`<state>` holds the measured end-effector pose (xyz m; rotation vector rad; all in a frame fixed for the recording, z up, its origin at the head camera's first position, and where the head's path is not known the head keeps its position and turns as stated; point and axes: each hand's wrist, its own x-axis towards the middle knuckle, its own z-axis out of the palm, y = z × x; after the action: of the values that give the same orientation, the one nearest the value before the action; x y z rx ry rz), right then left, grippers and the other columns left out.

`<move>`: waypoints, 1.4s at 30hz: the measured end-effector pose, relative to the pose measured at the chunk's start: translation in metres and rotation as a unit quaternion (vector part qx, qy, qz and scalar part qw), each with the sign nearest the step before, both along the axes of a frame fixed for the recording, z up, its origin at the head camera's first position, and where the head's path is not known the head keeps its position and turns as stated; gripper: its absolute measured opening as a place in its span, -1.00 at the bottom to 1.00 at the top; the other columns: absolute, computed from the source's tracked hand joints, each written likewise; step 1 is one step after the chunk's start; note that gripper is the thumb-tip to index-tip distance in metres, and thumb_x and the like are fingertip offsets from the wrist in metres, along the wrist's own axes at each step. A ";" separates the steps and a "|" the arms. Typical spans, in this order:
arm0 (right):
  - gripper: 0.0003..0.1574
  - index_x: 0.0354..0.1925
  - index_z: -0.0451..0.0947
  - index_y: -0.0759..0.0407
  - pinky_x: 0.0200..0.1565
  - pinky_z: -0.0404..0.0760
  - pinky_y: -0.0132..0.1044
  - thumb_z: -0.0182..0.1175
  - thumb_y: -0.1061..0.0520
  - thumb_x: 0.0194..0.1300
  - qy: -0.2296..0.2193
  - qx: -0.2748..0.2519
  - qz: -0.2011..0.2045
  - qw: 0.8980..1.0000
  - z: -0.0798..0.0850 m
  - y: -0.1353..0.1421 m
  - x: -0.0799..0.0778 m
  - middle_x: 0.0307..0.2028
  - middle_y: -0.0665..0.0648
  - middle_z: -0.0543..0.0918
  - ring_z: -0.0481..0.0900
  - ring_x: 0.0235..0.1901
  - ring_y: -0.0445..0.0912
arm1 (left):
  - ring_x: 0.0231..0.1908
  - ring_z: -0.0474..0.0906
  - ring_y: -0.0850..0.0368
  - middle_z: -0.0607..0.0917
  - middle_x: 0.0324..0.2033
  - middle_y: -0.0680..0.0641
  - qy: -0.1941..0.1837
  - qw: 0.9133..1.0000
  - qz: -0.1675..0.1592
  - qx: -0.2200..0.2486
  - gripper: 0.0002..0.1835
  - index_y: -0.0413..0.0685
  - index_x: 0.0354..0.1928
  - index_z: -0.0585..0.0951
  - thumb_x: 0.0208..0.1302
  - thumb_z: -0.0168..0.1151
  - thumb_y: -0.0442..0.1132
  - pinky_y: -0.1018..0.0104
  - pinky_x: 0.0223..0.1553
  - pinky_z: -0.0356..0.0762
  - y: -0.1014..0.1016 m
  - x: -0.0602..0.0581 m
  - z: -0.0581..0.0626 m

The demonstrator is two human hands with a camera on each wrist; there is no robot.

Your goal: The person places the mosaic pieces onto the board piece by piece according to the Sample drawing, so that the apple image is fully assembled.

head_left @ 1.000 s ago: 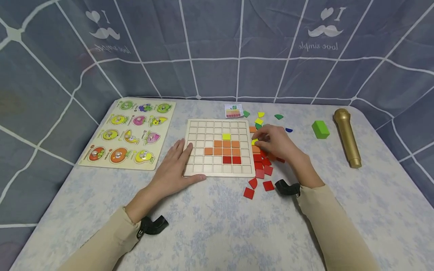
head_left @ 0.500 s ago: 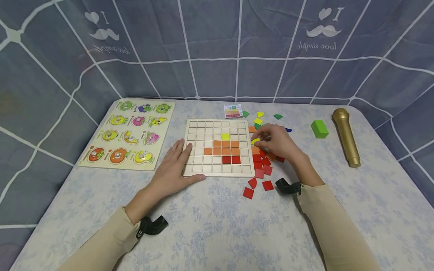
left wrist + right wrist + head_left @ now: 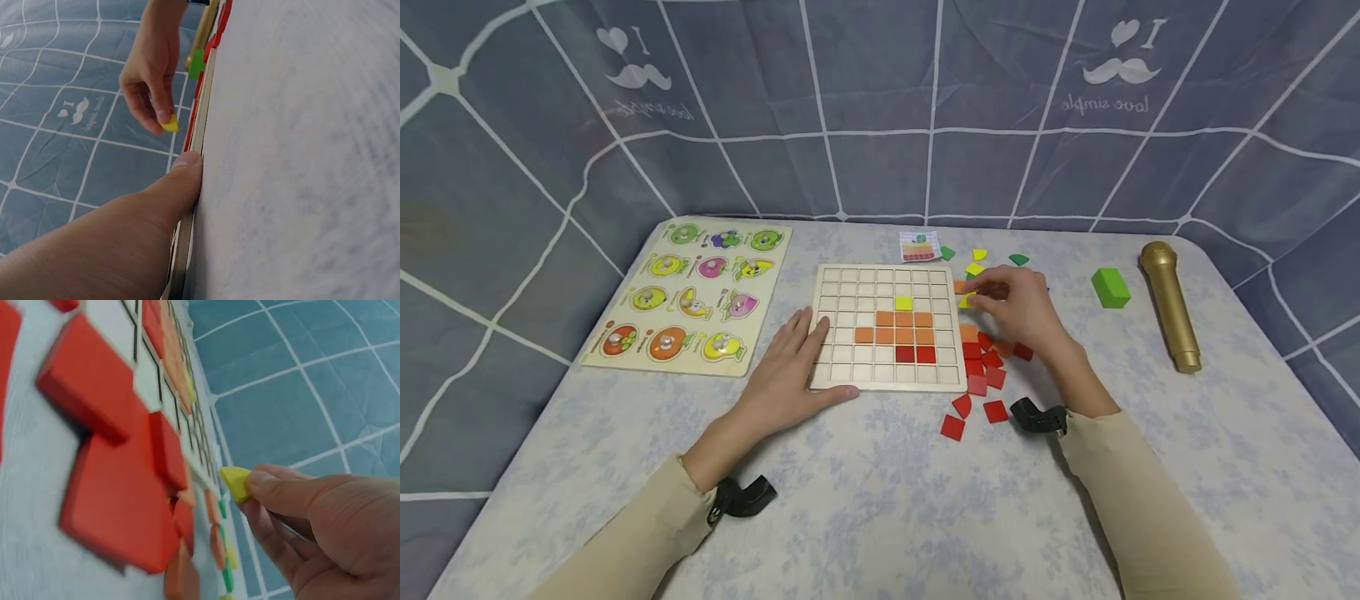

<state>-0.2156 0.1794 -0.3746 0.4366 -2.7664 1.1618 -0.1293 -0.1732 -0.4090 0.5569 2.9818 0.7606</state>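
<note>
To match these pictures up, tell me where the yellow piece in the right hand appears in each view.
Head: yellow piece right of centre, just right of the board, in the right hand.
Left wrist: yellow piece a little above and left of centre.
Right wrist: yellow piece a little below and right of centre.
Shared landmark: the board.
</note>
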 end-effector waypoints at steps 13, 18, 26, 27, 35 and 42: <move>-0.84 -0.06 0.80 0.21 0.09 0.78 -0.06 0.37 0.29 0.41 -0.007 -0.030 0.067 0.997 0.009 -0.064 -0.012 -0.06 0.17 0.79 0.77 -0.07 0.04 | 0.68 -0.25 -0.25 -0.08 0.68 -0.33 -0.006 1.000 -0.001 0.001 0.21 -0.20 0.68 0.07 0.25 0.40 0.34 -0.20 0.67 -0.18 0.001 0.000 0.002; -0.86 -0.11 0.81 0.18 0.05 0.78 -0.08 0.37 0.30 0.41 -0.012 -0.036 0.082 0.996 0.003 -0.085 -0.021 -0.12 0.16 0.81 0.77 -0.10 0.02 | 0.68 -0.25 -0.26 -0.09 0.67 -0.33 -0.008 1.000 -0.001 -0.002 0.20 -0.20 0.68 0.06 0.26 0.39 0.35 -0.21 0.66 -0.17 0.001 0.000 0.002; -0.87 -0.12 0.82 0.17 0.01 0.73 -0.12 0.35 0.26 0.44 -0.010 0.005 0.080 0.997 -0.007 -0.103 -0.024 -0.14 0.15 0.81 0.72 -0.14 0.01 | 0.68 -0.24 -0.25 -0.08 0.68 -0.33 -0.004 1.000 0.000 -0.006 0.21 -0.20 0.68 0.07 0.26 0.39 0.36 -0.19 0.67 -0.16 0.001 -0.001 0.002; -0.87 -0.12 0.82 0.17 0.01 0.73 -0.12 0.35 0.26 0.44 -0.008 0.011 0.078 0.997 -0.007 -0.104 -0.024 -0.14 0.14 0.82 0.72 -0.14 0.01 | 0.68 -0.24 -0.25 -0.08 0.68 -0.33 -0.004 1.000 0.000 -0.007 0.21 -0.20 0.68 0.07 0.26 0.39 0.36 -0.19 0.67 -0.16 0.001 -0.001 0.002; -0.83 -0.08 0.85 0.17 0.02 0.76 -0.12 0.36 0.27 0.43 0.008 0.043 0.102 0.994 -0.005 -0.101 -0.021 -0.10 0.15 0.83 0.77 -0.11 0.01 | 0.69 -0.24 -0.25 -0.09 0.68 -0.32 -0.006 1.000 0.003 -0.008 0.21 -0.20 0.68 0.06 0.26 0.39 0.36 -0.19 0.67 -0.16 0.000 -0.001 0.002; -0.75 0.05 0.80 0.18 0.12 0.73 -0.07 0.33 0.25 0.45 -0.012 0.061 0.087 0.994 0.000 -0.086 -0.016 -0.03 0.17 0.79 0.74 -0.03 0.04 | 0.68 -0.23 -0.27 -0.08 0.67 -0.34 -0.002 1.000 0.002 -0.006 0.20 -0.21 0.67 0.08 0.25 0.40 0.35 -0.22 0.66 -0.15 0.001 -0.001 0.002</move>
<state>-0.2314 0.0935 -0.3747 0.6946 -2.8794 1.0400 -0.1300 -0.1718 -0.4069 0.5490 2.9826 0.7421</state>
